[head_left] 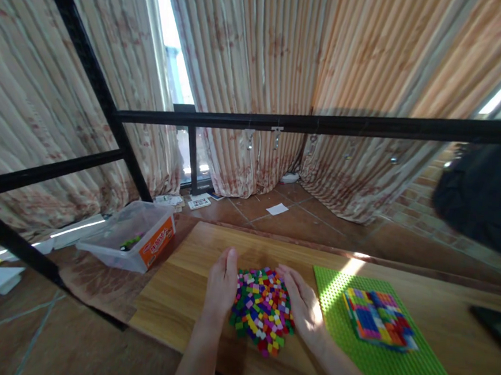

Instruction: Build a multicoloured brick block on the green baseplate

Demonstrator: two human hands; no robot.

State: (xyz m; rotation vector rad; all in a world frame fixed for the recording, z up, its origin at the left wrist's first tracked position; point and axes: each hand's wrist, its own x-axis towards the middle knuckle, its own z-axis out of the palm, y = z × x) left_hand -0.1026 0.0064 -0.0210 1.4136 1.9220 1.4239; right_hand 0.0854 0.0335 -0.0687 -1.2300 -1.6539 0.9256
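Note:
A heap of small multicoloured toy bricks [262,307] lies on the wooden table. My left hand [222,282] stands on edge along the heap's left side, its fingers stretched out and touching or nearly touching the bricks. On the heap's right side my right hand [302,304] is held the same way, palm turned inward and fingers extended. Neither hand grips a brick. To the right of my right hand is a green studded baseplate [331,321], with a block of joined multicoloured bricks [379,319] on it.
A clear plastic box [111,243] with an orange label stands left of the wooden table [168,291], a few green pieces inside. A dark flat object [497,328] lies at the table's right edge. A black metal frame [281,122] crosses in front of long curtains [261,49].

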